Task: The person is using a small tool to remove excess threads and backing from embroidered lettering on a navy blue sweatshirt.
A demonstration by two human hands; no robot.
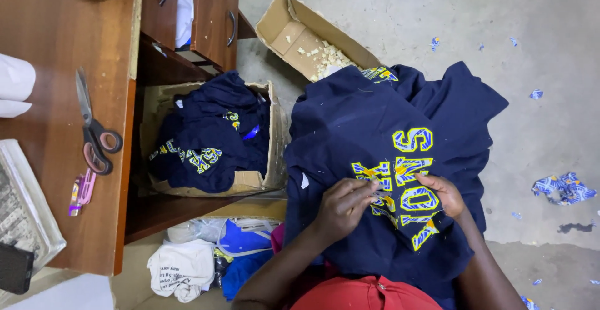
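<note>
We log both forearms entering from the lower edge of the view, bare, converging over the navy garment on the lap. Left hand: wrist bent, knuckles up, fingers curled together in a pinching grip at the garment's yellow lettering. Right hand: lies just beside the left, on the far side of the lettering, fingers bent, thumb pressed down onto the cloth. The two hands are near each other, not touching.
</note>
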